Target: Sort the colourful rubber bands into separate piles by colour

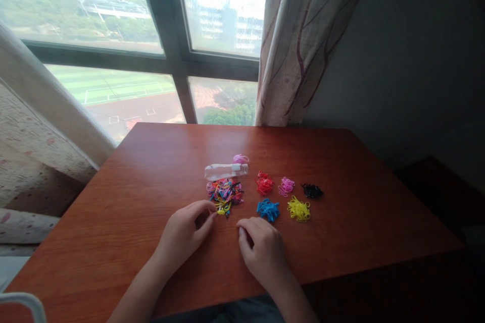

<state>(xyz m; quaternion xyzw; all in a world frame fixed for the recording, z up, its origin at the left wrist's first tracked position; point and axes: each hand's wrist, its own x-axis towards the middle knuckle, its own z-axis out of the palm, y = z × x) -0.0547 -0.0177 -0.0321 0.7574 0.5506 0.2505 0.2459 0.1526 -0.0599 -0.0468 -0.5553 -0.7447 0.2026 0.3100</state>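
A pile of mixed-colour small rubber bands (225,190) lies in the middle of the wooden table. At its near edge, by some yellow bands, my left hand (188,225) has its thumb and forefinger pinched together; whatever is between the tips is too small to tell. My right hand (263,245) rests on the table to the right, fingers curled in, their inner side hidden. Just beyond it are a blue pile of bands (268,210) and a yellow pile (299,209). Farther back sit a red pile (264,183), a pink pile (287,186) and a black pile (312,191).
Behind the mixed pile a clear plastic bottle (223,171) lies on its side, with a pink item (240,159) beyond it. The wooden table (352,161) ends below a window (172,35) with curtains (299,35). A white curved bar (28,299) shows at lower left.
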